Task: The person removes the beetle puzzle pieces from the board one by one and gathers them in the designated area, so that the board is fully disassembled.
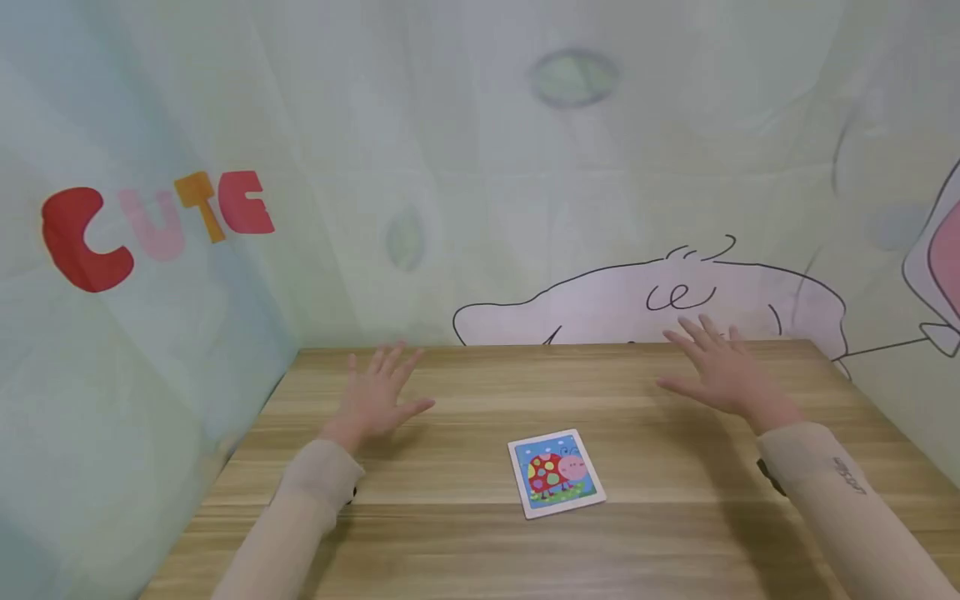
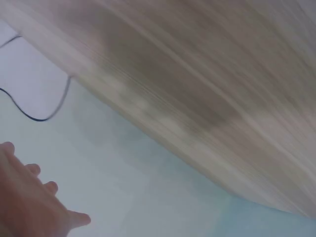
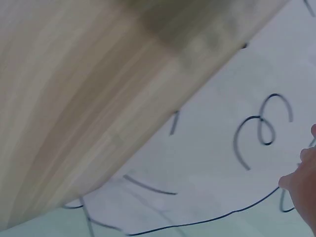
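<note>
Before a printed backdrop [image 1: 337, 108], outspread hands [image 1: 375, 402] [image 1: 722, 372] flank a ladybug card [image 1: 557, 473] on the table [image 1: 442, 546].

Wood grain all across the tabletop [image 1: 450, 554], smooth to look at, with just a soft, low sheen! The picture card [image 1: 557, 473] looks like stiff paper or cardboard, smooth-faced. Now the printed backdrop [image 1: 465, 167]: thin-looking cloth, matt, lightly creased! And cloth again on the left sleeve [image 1: 296, 508] and the right sleeve [image 1: 832, 492], matt, with a soft look.

card [image 1: 557, 473] 1 | hands [image 1: 377, 402] [image 1: 723, 372] 2 | table [image 1: 450, 537] 1 | sleeves [image 1: 288, 525] [image 1: 843, 500] 2 | letters [image 1: 67, 237] [image 1: 161, 242] [image 1: 198, 190] [image 1: 234, 204] 4
</note>
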Tool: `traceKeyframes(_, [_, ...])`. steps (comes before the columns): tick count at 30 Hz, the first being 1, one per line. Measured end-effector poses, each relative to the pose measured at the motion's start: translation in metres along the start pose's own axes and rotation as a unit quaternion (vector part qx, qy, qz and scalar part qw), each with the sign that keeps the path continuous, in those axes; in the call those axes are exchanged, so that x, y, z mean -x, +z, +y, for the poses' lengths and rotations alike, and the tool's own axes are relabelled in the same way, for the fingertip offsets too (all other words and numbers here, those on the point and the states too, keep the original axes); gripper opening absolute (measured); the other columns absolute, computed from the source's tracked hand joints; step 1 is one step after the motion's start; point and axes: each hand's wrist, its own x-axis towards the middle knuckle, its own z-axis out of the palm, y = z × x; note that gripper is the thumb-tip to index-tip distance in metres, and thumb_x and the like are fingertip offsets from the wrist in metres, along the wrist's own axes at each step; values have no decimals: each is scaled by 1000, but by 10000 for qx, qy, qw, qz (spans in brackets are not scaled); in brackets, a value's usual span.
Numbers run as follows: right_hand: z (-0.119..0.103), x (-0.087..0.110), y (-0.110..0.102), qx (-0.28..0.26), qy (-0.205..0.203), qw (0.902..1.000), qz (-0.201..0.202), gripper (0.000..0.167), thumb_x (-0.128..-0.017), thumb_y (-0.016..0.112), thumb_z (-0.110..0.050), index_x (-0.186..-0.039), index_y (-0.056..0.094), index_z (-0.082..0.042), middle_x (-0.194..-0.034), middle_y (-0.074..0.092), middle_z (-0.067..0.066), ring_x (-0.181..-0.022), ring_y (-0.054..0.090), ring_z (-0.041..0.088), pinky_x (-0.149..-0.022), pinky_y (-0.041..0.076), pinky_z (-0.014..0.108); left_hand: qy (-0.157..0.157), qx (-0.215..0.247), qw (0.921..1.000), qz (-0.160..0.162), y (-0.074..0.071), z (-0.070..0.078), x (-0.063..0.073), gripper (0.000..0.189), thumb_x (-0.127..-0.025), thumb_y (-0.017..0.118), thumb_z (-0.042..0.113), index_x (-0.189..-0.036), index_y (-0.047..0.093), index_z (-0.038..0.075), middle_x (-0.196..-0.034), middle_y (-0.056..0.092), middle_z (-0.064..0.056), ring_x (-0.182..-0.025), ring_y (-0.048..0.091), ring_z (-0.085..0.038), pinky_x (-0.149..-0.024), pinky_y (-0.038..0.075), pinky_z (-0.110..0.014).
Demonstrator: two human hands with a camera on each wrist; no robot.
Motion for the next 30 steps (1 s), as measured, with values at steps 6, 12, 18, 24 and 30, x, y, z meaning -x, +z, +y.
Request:
traceKeyframes(6, [-34, -12, -7, -486, -410, 9974, 327, 82, -86, 62, -58, -147, 37, -10, -155, 27, 20, -144, 11, 44, -112, 2, 64, 1, 247, 9995, 175, -3, 25, 6, 86, -90, 49, 63, -155, 20, 15, -159, 18, -17, -145, 12, -42, -105, 3, -73])
traceKeyframes(12, [-70, -17, -7, -730, -923, 9924, 362, 80, -84, 65, -58, -145, 42, -12, -152, 35, 15, -145, 16, 39, -114, 9, 60, 23, 989, 9945, 356, 1, 51, 18, 84, -91, 53, 57, -153, 23, 11, -157, 23, -17, -144, 17, -42, -105, 6, -73])
traceKeyframes(18, [-102, -18, -1, -984, -1442, 9839, 391, 76, -82, 71, -51, -142, 47, -12, -148, 42, 13, -141, 29, 36, -111, 24, 57, 15, 1617, 9866, 231, 6, 81, 27, 83, -91, 56, 54, -153, 25, 8, -157, 23, -16, -145, 17, -40, -107, 9, -71])
traceKeyframes(24, [-127, -20, 12, -1339, -1666, 9769, 59, 69, -82, 75, -41, -141, 49, -14, -143, 47, 10, -132, 44, 33, -104, 38, 53, 5, 1956, 9807, 2, 11, 112, 32, 82, -90, 59, 53, -152, 27, 9, -158, 24, -13, -146, 16, -36, -109, 11, -69])
traceKeyframes(30, [-146, -23, 30, -1643, -2008, 9653, -299, 62, -83, 75, -39, -136, 55, -13, -138, 51, 8, -128, 47, 30, -102, 41, 52, -78, 2360, 9710, -376, 16, 134, 35, 83, -88, 60, 54, -152, 28, 11, -158, 23, -12, -145, 17, -37, -109, 11, -69])
